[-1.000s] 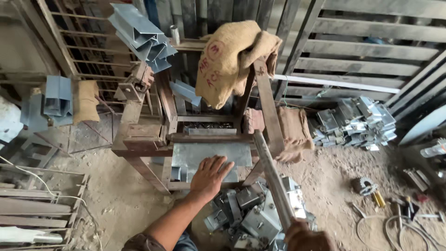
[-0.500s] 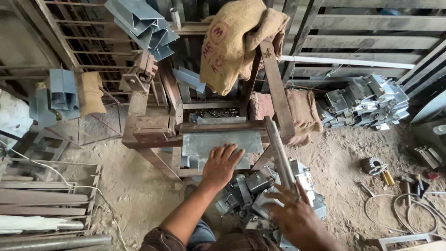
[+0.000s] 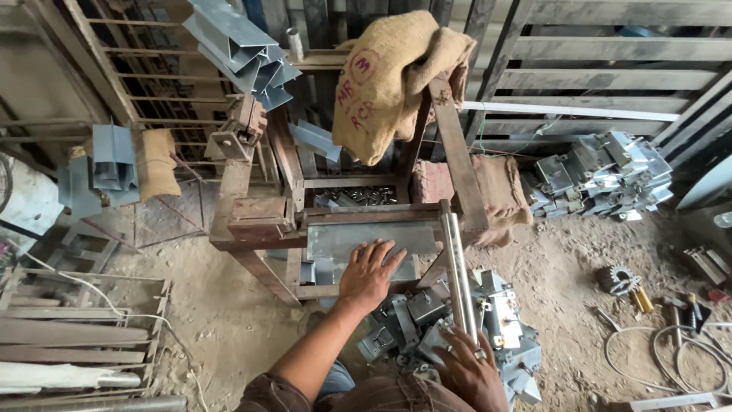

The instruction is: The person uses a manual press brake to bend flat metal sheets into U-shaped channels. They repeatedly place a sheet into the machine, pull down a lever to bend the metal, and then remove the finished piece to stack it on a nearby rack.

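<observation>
Your left hand (image 3: 370, 273) lies flat, fingers spread, pressing the grey metal sheet (image 3: 358, 243) onto the bed of the rusty bending frame (image 3: 263, 221); it grasps nothing. Your right hand (image 3: 469, 370) is clenched around the lower end of the steel lever (image 3: 457, 263), which slants up to the frame's right side. The sheet looks flat and unbent, so the fold seems not yet made. Just below the frame, beside the lever, lies a heap of folded grey pieces (image 3: 488, 328); right of the frame sits a neater stack of bent parts (image 3: 602, 175). A burlap sack (image 3: 396, 72) drapes over the frame's top.
</observation>
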